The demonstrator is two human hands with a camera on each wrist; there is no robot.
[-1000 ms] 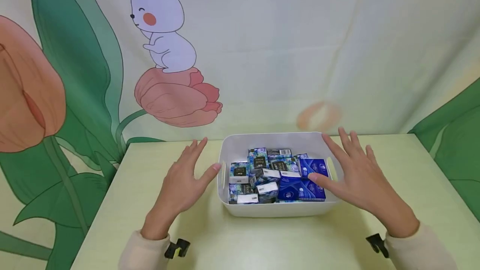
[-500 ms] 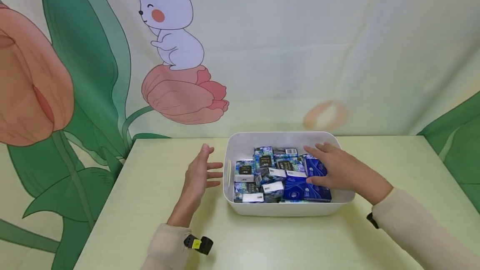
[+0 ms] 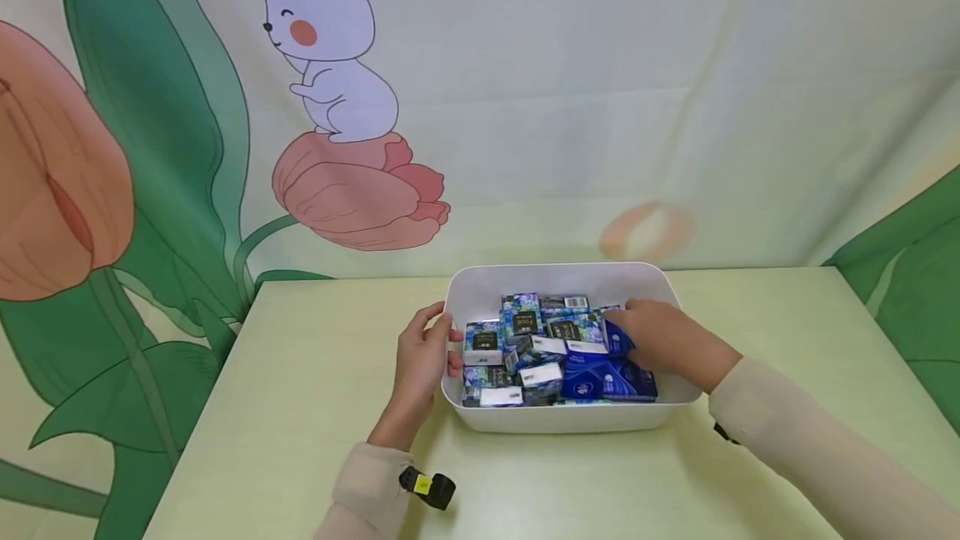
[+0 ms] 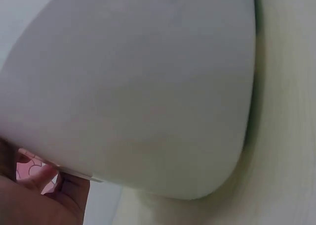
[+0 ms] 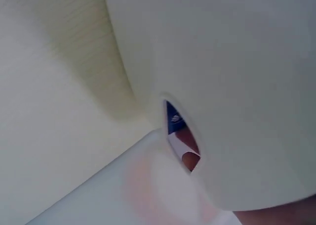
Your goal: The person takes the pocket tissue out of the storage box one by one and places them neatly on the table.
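Observation:
A white plastic bin (image 3: pixel 562 419) stands on the table, filled with small tissue packs. My left hand (image 3: pixel 416 369) grips its left side, thumb at the rim and fingertips showing inside; in the left wrist view those fingers (image 4: pixel 44 175) hook through the handle slot. At the bin's right end, my right hand (image 3: pixel 671 340) reaches in from above and grips a dark blue tissue pack (image 3: pixel 619 340), partly covered by the fingers. Through the handle hole in the right wrist view, a bit of blue pack (image 5: pixel 174 117) and fingers appear. Another blue pack (image 3: pixel 585 377) lies beside it.
Several floral blue-green tissue packs (image 3: pixel 521 322) lie piled in the bin's left and middle. The pale yellow table (image 3: pixel 300 407) ends at a hanging cloth (image 3: pixel 540 107) printed with a rabbit and tulips, close behind the bin.
My left hand has moved right onto the bin's left side and gripped it. My right hand has come in over the right rim, down to a blue tissue pack, and closed on it.

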